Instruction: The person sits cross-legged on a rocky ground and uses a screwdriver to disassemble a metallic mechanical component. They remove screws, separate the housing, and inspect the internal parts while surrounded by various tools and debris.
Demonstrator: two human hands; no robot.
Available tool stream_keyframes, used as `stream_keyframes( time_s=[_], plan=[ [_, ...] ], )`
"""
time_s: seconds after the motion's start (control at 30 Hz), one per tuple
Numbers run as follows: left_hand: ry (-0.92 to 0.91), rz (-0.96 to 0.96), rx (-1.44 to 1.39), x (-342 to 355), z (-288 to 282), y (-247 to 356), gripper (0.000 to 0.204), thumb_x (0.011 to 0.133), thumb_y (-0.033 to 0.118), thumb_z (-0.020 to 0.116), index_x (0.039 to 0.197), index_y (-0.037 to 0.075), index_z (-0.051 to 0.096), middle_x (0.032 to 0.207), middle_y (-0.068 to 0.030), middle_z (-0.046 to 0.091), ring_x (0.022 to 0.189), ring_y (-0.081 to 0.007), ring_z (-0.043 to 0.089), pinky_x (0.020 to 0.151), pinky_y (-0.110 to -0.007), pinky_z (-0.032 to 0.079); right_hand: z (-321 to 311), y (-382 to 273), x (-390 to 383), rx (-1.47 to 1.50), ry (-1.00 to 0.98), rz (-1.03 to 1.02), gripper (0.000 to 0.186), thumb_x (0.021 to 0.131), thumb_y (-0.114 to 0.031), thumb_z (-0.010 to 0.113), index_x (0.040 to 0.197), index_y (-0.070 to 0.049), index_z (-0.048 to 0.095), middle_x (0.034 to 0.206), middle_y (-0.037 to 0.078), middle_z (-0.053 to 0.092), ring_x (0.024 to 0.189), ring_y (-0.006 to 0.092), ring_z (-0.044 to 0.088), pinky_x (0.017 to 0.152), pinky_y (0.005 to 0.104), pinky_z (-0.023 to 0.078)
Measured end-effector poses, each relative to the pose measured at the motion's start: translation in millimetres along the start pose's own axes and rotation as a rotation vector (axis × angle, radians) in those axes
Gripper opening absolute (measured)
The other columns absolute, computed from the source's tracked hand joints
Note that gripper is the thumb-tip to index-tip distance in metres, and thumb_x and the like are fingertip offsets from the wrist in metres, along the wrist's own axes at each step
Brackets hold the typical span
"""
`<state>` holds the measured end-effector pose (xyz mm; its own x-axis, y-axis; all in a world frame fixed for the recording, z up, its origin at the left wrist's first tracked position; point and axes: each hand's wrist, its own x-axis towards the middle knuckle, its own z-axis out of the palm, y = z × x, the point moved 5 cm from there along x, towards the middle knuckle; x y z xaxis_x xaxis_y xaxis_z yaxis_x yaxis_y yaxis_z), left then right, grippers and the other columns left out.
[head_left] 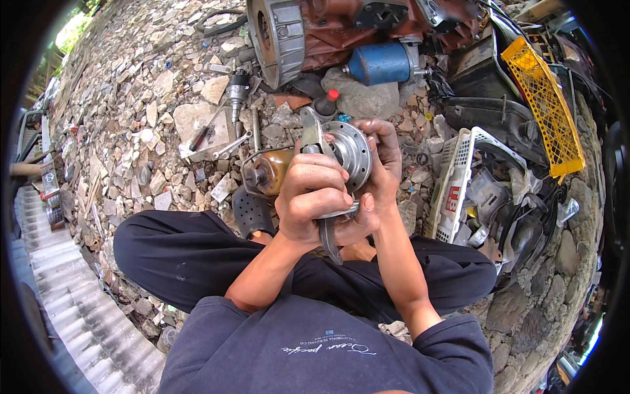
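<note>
In front of my chest I hold a round metal part with holes around its flange (356, 152). A flat pale lever-like piece (311, 128) sticks up from it, and a dark curved strip (330, 241) hangs below. My left hand (310, 196) is closed around its left side. Against the disc's right edge, my right hand (382, 164) grips with bent fingers; some fingertips are hidden behind the part. Just left of my left hand lies a metal part with an amber bowl (270, 172).
Ahead stand a reddish gearbox-like casing (328, 36) and a blue cylinder (377, 64). A dark bottle with a red cap (326, 104) is nearby. Left lie a spanner (232, 146) and a screwdriver (200, 136) on rubble. Right are a white crate (453, 190) of parts and a yellow plastic grid (545, 105).
</note>
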<state>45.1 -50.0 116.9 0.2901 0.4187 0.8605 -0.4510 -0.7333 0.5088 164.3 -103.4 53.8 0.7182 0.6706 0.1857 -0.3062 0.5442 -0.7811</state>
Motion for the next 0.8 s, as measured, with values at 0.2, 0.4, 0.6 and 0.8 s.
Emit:
stream_keyframes(
  time_s=[0.2,0.4,0.6,0.8],
  plan=[
    [-0.006,0.006,-0.034,-1.5,0.9,-1.9,0.046,0.076,0.009,0.076,0.102,0.014,0.039,0.089,-0.0047,0.048,0.076,-0.0188,0.056,0.088,-0.051,0.052,-3.9,7.4,1.9,-0.001,0.002,-0.056,0.018,0.098,-0.02,0.062,0.103,-0.003,0.061,0.108,0.008,0.062,0.102,0.0147,0.058,0.091,0.0293,0.047],
    [-0.019,-0.004,-0.044,-4.0,4.1,-1.3,0.044,0.075,0.009,0.075,0.101,0.013,0.039,0.087,-0.005,0.048,0.075,-0.0193,0.056,0.086,-0.05,0.053,-1.1,-5.2,-1.6,-0.353,0.088,-0.281,0.022,0.1,-0.023,0.061,0.097,-0.001,0.062,0.107,0.009,0.063,0.099,0.015,0.057,0.086,0.0283,0.045],
    [0.041,-0.008,-0.032,-2.3,3.7,-4.8,0.044,0.076,0.009,0.075,0.101,0.013,0.039,0.086,-0.0051,0.049,0.074,-0.0196,0.057,0.087,-0.05,0.053,2.2,0.8,-0.8,-0.049,0.05,-0.099,0.017,0.101,-0.014,0.058,0.111,-0.001,0.059,0.116,0.01,0.062,0.102,0.0156,0.06,0.091,0.0298,0.048],
    [-0.031,-0.015,-0.024,1.2,1.4,-9.0,0.044,0.07,0.004,0.077,0.097,0.013,0.043,0.086,-0.0058,0.054,0.076,-0.0213,0.059,0.082,-0.044,0.054,-6.9,17.6,0.6,-0.015,-0.005,-0.007,0.014,0.102,-0.015,0.056,0.11,-0.004,0.057,0.116,0.008,0.061,0.104,0.014,0.058,0.092,0.0289,0.047]
  ],
)
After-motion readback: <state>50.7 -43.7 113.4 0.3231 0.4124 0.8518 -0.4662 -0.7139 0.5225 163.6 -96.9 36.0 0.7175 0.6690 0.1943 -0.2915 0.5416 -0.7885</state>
